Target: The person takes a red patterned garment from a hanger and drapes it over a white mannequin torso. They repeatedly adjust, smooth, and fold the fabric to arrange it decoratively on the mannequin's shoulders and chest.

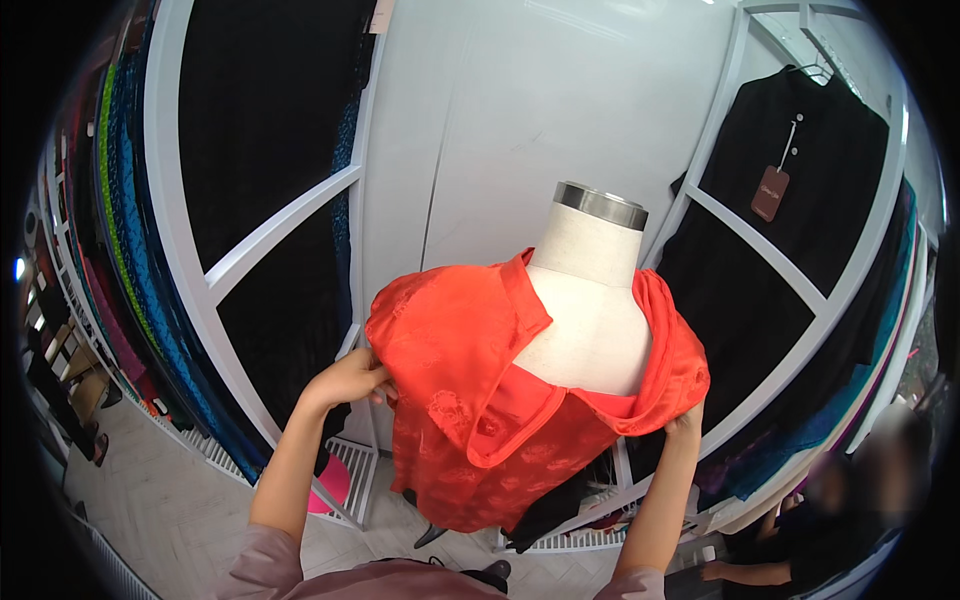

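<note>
A red satin garment (442, 360) with a woven floral pattern and a stand collar lies over the shoulders of a cream dress-form mannequin (585, 330). Its front hangs open at the neck, and the loose flap edge folds outward across the chest. At the garment's left side, my left hand (352, 381) pinches the cloth below the shoulder, some fingers curled underneath. My right hand (684, 421) is at the opposite side, holding the bunched cloth from beneath; its fingers are mostly hidden by the fabric. The mannequin's neck ends in a metal cap (601, 204).
White metal racks with hanging clothes flank the mannequin, including a black tagged garment (810, 165) at right. A pink round object (331, 484) sits on a slatted lower shelf at left. A white wall panel (525, 112) stands behind. People are at lower right.
</note>
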{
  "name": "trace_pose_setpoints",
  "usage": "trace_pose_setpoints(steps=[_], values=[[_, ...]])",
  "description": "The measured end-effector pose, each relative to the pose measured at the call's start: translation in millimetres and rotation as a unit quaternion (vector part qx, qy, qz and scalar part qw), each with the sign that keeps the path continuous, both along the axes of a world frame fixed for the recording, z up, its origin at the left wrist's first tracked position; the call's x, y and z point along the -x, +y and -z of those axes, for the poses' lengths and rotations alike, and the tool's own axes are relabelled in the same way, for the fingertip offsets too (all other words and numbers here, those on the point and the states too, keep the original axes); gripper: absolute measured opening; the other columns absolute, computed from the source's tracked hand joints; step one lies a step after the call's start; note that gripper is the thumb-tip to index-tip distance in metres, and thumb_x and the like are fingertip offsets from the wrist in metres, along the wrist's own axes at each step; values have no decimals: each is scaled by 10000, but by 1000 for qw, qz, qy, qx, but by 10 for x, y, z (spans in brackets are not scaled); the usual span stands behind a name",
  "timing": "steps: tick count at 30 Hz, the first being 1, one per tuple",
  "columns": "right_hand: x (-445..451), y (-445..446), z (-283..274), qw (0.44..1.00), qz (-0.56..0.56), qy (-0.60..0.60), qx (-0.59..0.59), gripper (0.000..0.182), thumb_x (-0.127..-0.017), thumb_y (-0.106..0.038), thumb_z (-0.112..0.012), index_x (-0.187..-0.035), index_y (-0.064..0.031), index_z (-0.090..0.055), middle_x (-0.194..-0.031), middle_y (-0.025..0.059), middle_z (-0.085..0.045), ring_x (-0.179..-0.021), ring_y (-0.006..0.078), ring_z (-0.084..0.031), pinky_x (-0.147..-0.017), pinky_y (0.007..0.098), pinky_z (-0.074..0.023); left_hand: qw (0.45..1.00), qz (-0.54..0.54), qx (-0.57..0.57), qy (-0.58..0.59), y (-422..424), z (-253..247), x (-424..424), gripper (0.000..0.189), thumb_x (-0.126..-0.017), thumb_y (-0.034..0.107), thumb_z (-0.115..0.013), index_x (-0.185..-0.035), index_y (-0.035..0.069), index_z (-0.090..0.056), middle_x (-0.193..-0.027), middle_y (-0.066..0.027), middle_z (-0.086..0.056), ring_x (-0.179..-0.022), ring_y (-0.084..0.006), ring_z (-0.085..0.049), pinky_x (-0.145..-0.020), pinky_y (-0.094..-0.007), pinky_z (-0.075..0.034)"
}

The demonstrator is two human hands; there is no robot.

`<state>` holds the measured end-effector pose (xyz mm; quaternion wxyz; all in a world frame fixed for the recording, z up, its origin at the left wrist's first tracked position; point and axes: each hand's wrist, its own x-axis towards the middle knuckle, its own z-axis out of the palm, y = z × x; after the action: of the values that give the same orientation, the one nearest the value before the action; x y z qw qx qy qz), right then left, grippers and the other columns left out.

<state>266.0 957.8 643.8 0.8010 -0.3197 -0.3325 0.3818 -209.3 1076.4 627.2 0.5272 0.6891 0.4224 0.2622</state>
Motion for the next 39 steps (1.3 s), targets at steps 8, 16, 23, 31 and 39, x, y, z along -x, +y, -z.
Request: trace_pose_setpoints(steps=[8,16,23,31,39], values=[[28,79,-79,951,198,-239,5,333,-885,-106,-644,-1184,29,-589,-1159,126,-648,-1008,209,-637,-871,358,-524,902,-180,-383,-85,-231,-506,-312,323,-801,150,-649,-1031,-74,-613,-956,-231,-682,-946,-417,-651,-797,-381,-510],[-17,254,116,750,461,-474,-21,296,-804,-141,-674,-1014,62,-626,-954,166,-685,-882,284,-669,-775,376,-508,923,-157,-351,-11,-166,-671,-334,300,-803,120,-630,-1019,-87,-598,-974,-284,-654,-963,-460,-613,-808,-404,-508],[115,148,-145,739,450,-502,10,301,-803,-137,-659,-1032,57,-634,-952,211,-692,-910,343,-685,-765,391,-512,855,-191,-473,-94,-200,-535,-349,287,-809,67,-604,-1059,-75,-604,-1041,-270,-643,-1040,-443,-601,-868,-393,-486],[295,110,-354,765,405,-497,59,284,-809,-113,-642,-1033,61,-635,-929,230,-700,-951,311,-693,-745,367,-509,878,-219,-423,-45,102,-408,-292,275,-788,86,-619,-1023,-56,-633,-921,-275,-660,-931,-431,-645,-764,-413,-514],[539,61,-513,766,396,-497,99,303,-818,-142,-665,-1057,43,-638,-926,228,-695,-907,320,-698,-754,365,-503,955,-113,-223,-161,374,65,-135,441,-828,142,-726,-1219,-19,-600,-1178,-112,-647,-1061,-183,-598,-938,-315,-459]])
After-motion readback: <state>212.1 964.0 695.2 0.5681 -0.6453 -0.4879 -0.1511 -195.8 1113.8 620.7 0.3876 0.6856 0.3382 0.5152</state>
